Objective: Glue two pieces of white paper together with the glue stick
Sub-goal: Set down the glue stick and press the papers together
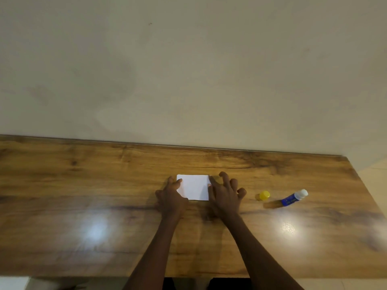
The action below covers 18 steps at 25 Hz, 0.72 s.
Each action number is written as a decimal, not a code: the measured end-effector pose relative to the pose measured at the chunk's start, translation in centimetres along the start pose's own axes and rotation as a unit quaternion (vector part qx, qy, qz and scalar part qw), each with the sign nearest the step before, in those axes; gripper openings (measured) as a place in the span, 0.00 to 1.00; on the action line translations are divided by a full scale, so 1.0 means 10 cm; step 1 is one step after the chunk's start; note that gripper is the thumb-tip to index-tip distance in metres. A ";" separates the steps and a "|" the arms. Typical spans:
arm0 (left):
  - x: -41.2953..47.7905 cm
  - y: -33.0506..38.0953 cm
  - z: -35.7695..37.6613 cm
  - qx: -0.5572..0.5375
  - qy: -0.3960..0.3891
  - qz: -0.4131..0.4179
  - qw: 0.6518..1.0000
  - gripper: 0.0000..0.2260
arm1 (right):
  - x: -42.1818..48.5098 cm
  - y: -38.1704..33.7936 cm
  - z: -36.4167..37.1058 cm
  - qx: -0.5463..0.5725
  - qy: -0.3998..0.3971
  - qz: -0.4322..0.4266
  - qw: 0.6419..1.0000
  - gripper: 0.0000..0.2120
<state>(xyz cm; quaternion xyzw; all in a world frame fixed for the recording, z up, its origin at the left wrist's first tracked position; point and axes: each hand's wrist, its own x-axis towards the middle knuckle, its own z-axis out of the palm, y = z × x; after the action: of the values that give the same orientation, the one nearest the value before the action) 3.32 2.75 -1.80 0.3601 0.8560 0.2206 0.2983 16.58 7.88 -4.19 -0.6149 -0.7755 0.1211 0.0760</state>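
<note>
A small white paper rectangle (194, 186) lies flat on the wooden table (104, 181); I cannot tell whether it is one sheet or two stacked. My left hand (171, 197) rests at its left edge, thumb on the paper. My right hand (225, 194) presses its right edge with thumb and forefinger, the other fingers spread and raised. To the right lies the blue glue stick (294, 197), uncapped, white tip pointing right. Its yellow cap (264, 195) sits apart, between the stick and my right hand.
The table's back edge meets a plain beige wall (188, 70). The table's right end (364, 185) is close to the glue stick. Two bright light reflections show on the tabletop near the front.
</note>
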 end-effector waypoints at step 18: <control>0.10 -0.04 -0.14 -0.043 -0.026 0.013 0.999 0.22 | -0.53 -0.59 0.13 0.012 -0.070 -0.121 0.990 0.17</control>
<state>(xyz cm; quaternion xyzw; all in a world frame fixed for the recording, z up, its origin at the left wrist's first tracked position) 1.64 3.03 -1.35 0.3641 0.8326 0.2516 0.3330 12.00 1.40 -3.58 -0.5051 -0.8463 0.1637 0.0430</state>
